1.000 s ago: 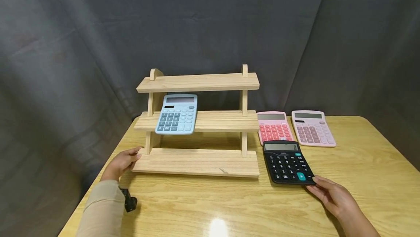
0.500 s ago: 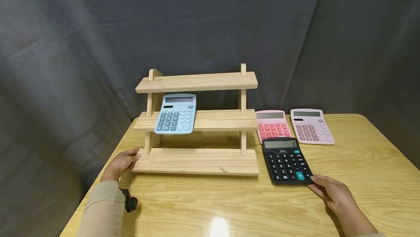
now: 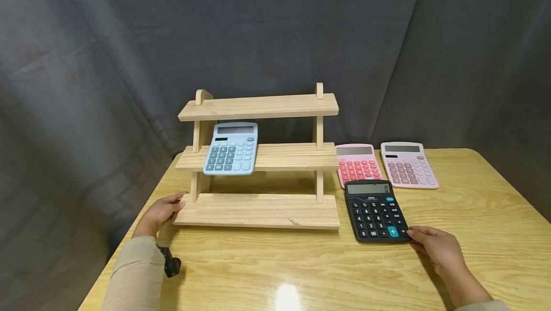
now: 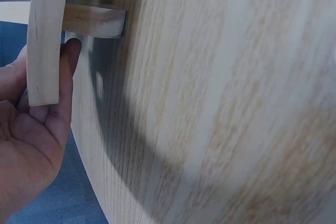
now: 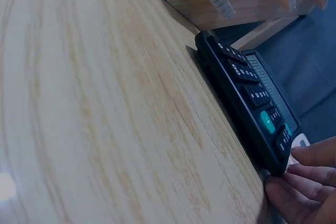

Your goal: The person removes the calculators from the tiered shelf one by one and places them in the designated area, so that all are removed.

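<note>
A three-tier wooden shelf [image 3: 258, 211] stands on the table, and a light blue calculator [image 3: 231, 150] leans on its middle tier toward the left. My left hand [image 3: 159, 213] grips the left end of the bottom tier; the left wrist view shows the fingers [image 4: 65, 85] around the board's end. With my right hand [image 3: 436, 249] I pinch the lower right corner of a black calculator [image 3: 374, 217] with a teal plus key. In the right wrist view the fingers [image 5: 310, 177] sit at that corner. Its top edge overlaps the bottom of a pink calculator [image 3: 357, 165].
A pale pink calculator [image 3: 409, 167] lies right of the pink one, near the back edge of the wooden table [image 3: 241, 268]. A grey curtain [image 3: 267, 28] hangs behind. A small black device [image 3: 171, 262] is at my left wrist.
The view has shifted slightly. My right hand's fingers have shifted a little at the black calculator's corner, and the calculator has hardly moved. The left hand stays on the shelf.
</note>
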Demonstrator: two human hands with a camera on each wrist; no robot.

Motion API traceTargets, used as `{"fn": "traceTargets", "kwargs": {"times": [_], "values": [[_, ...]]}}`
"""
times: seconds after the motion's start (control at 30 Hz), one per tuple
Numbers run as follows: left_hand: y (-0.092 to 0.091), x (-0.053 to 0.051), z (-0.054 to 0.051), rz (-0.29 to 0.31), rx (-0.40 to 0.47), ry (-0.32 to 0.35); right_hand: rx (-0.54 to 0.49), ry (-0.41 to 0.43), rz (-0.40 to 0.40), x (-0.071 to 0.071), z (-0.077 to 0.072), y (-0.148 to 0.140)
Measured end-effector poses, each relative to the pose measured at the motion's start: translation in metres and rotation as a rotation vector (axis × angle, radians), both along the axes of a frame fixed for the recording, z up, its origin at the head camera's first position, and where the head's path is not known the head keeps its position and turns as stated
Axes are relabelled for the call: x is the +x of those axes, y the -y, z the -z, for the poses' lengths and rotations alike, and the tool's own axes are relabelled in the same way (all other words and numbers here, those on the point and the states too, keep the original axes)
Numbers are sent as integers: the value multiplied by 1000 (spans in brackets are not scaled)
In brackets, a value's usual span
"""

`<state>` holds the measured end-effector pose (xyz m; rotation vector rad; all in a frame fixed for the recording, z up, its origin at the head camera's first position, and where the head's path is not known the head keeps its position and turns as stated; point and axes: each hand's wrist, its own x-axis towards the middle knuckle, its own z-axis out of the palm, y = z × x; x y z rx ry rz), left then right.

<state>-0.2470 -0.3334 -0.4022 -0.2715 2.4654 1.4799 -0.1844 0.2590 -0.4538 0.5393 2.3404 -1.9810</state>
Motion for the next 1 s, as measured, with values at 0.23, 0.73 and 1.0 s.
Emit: {"fn": "traceTargets", "kwargs": {"times": [0.23,0.73,1.0], "values": [[0,-1,-2,5,-8,-4,266,49,25,1,-17,8],[-1,-6,2,-7,1,-60,-324,-213,-40,-31,16,13],[1,-3,2,-1,-16,-52,-352,-240,-104,-47,21,34]]}}
